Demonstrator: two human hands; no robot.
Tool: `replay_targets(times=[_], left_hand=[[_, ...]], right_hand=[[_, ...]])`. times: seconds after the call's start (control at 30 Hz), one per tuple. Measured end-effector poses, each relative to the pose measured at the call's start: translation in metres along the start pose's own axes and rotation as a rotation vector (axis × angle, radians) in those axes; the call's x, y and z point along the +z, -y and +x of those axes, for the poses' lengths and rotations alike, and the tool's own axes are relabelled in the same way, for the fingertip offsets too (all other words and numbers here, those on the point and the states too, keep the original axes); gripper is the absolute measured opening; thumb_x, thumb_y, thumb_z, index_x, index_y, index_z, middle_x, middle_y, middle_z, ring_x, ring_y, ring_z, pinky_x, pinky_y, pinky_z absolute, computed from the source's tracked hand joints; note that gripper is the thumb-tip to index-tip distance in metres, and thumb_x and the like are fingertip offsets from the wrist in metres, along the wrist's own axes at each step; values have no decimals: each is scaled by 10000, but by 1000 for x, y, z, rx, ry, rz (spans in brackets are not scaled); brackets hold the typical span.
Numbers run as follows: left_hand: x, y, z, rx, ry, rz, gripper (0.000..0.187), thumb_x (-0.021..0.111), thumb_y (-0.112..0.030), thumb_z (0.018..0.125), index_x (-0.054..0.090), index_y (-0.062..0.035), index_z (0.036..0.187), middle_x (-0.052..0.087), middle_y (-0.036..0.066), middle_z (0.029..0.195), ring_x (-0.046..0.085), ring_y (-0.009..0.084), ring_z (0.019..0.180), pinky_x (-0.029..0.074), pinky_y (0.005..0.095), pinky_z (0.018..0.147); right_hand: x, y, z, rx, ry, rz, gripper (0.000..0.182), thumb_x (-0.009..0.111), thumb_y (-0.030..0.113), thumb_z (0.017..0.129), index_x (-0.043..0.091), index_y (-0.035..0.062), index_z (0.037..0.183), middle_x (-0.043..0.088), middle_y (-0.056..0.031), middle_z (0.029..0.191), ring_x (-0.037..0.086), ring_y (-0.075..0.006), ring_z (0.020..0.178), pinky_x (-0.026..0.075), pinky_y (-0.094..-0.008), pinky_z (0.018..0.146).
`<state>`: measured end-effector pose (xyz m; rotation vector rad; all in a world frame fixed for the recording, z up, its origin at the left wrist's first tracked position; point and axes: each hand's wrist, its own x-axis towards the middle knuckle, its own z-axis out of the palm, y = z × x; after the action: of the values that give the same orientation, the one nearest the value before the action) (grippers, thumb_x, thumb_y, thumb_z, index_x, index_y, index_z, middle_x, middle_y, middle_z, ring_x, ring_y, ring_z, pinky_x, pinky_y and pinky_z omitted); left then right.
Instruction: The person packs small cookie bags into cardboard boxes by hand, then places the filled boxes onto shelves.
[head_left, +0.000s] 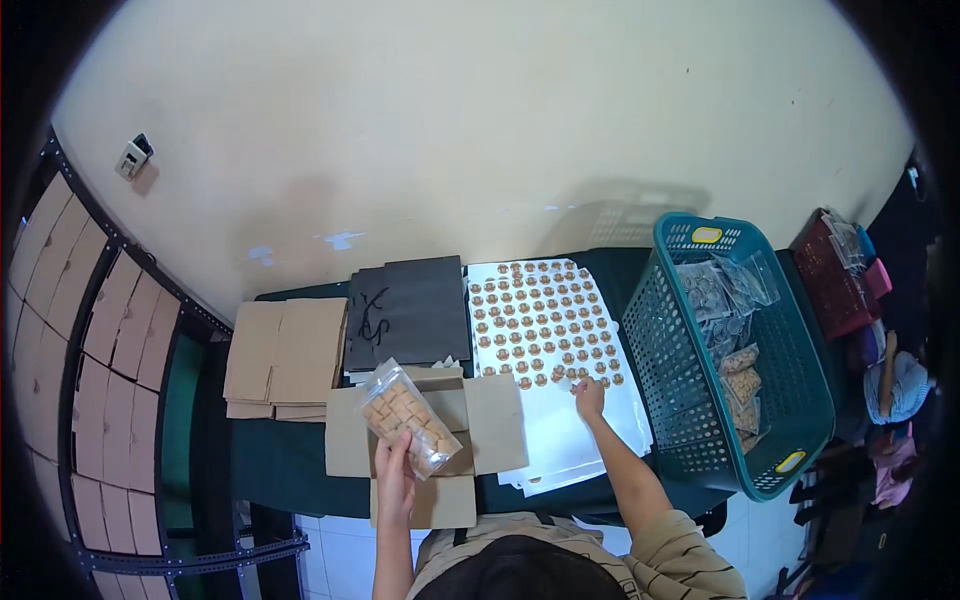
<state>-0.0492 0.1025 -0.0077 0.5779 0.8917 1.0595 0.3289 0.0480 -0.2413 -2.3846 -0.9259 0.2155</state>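
Note:
My left hand (396, 480) grips a clear plastic bag of brown square snacks (405, 412), tilted above an open cardboard box (497, 425). The box's flaps are spread outward. To the right lies a white sheet of round brown stickers (545, 425), with rows filling its upper part and bare backing below. At the lowest row, my right hand (590, 398) has its fingers pinched together on a sticker at the sheet; the fingertips hide most of it.
Flattened cardboard boxes (285, 350) and a black folder-like board (415, 312) lie left of the sheet. A green basket (690, 400) with packed bags stands at right. Shelves of cartons (110, 350) line the left. Another person (900, 390) is at far right.

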Motion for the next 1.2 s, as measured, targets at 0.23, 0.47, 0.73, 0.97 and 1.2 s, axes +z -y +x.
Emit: replay_targets(times=[0.23,0.47,0.73,0.97,1.2], left_hand=[[-5,0,2,-49,77,40,314,555,-121,866,443,-39,1147,558,76,1072,562,156,972,472,290,817],[6,-1,-4,-92,158,107,321,587,-148,854,463,-56,1135,564,59,1060,557,141,966,455,295,837],[26,-5,-14,19,390,248,307,563,-165,879,472,-21,1135,578,76,1051,564,115,938,474,247,794],[21,-18,-26,-25,295,457,254,450,-310,934,477,-61,979,503,-20,762,425,18,601,329,177,474],[6,-14,-19,76,321,509,250,518,-258,909,474,-19,969,536,42,886,505,95,869,432,252,760]], right_hand=[[-10,3,-5,164,-38,305,135,514,146,813,544,16,830,580,-189,795,563,-365,755,438,-444,690],[-126,147,-55,198,376,1116,64,598,99,806,585,49,844,586,-7,772,525,-74,706,415,-200,640],[-188,279,-146,-181,579,1132,221,637,8,761,545,-6,962,611,-27,772,553,-74,726,418,-205,689],[-174,289,-166,-243,447,1021,206,656,18,753,543,-18,922,608,-31,742,525,-59,679,417,-198,648],[-164,296,-166,-187,476,1030,197,689,15,725,563,-8,875,602,-37,774,545,-70,706,444,-201,660]])
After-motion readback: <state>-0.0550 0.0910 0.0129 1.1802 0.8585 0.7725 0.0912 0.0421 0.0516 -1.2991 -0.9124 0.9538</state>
